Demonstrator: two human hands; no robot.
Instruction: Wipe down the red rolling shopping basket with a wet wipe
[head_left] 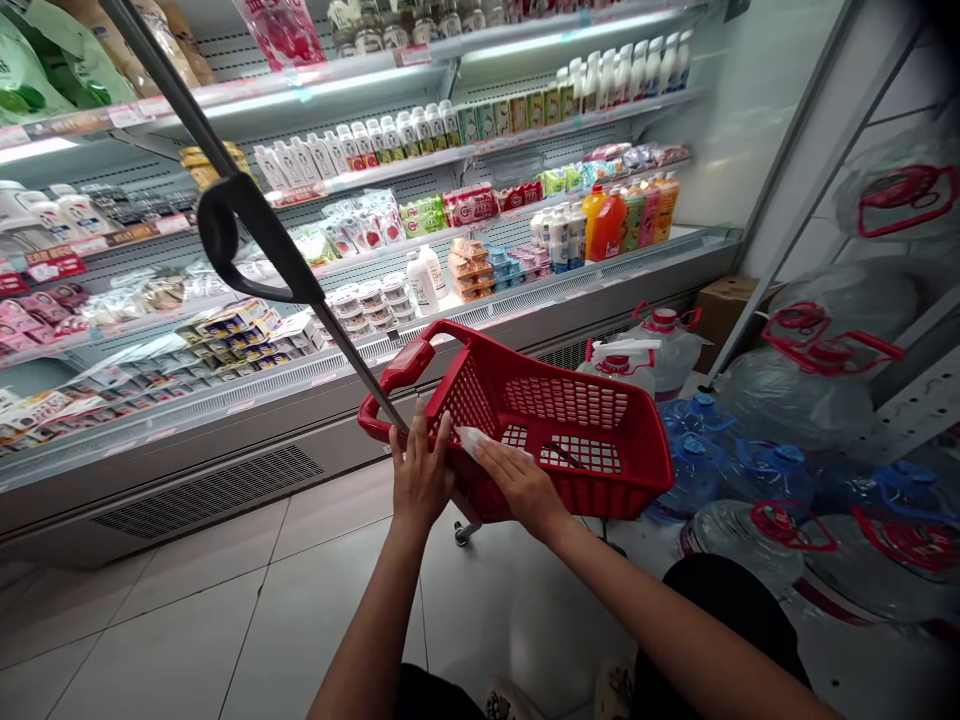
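A red shopping basket on wheels (645, 450) stands tilted in front of me, with a long grey pull handle (274, 245) rising to the upper left. My left hand (422, 470) rests on the basket's near rim beside the foot of the pole, its fingers spread. Pressed under the fingers of my right hand (521, 485) is a white tissue (471, 440), held against the same rim a little further right. A thin dark object (562, 455) shows on the basket's slatted floor, too small to name.
Behind the basket runs an open refrigerated case (480, 320) stocked with drinks, yogurt and packets. Large water bottles (757, 540) crowd the floor at right, by a cardboard box (724, 310). Pale floor tiles (180, 600) lie at left. My feet and knees show below.
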